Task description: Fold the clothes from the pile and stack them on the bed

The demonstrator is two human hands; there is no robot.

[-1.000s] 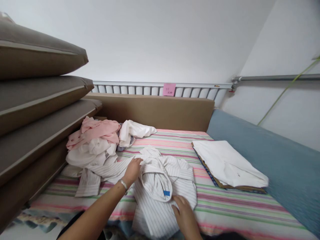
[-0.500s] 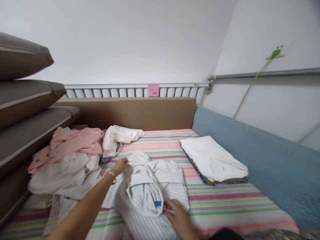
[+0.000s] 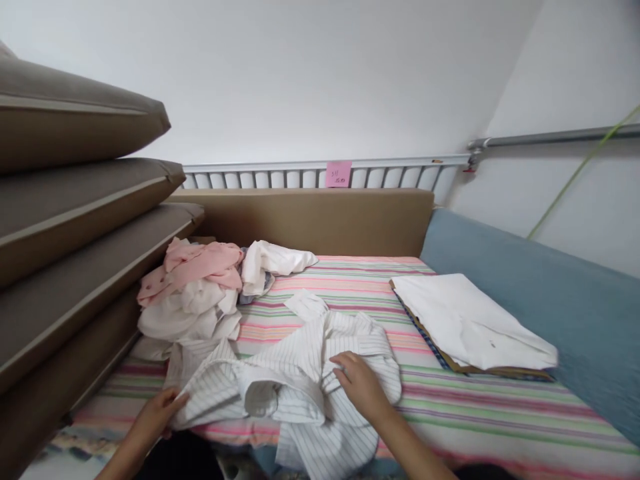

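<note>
A white shirt with thin dark stripes (image 3: 280, 370) lies rumpled and spread across the near part of the bed, its collar facing me and one part hanging over the front edge. At its left end, my left hand (image 3: 164, 408) is closed, pinching the cloth between thumb and fingers. Over the right half of the shirt is my right hand (image 3: 357, 383), its fingers loosely stretched and apart, touching or just above the fabric. A heap of clothes, with a pink garment (image 3: 197, 267) on top of white ones (image 3: 193, 313), lies beyond my left hand.
Folded clothes, a white one (image 3: 470, 323) uppermost, are stacked at the right beside a blue padded side (image 3: 520, 267). Thick brown cushions (image 3: 95, 233) tower on the left. A brown board (image 3: 310, 223) and a radiator with a pink note (image 3: 339, 175) stand at the back.
My view has turned left. My left hand has moved toward me and left, pulling the shirt out sideways. My right hand has released the collar area and moved up over the shirt.
</note>
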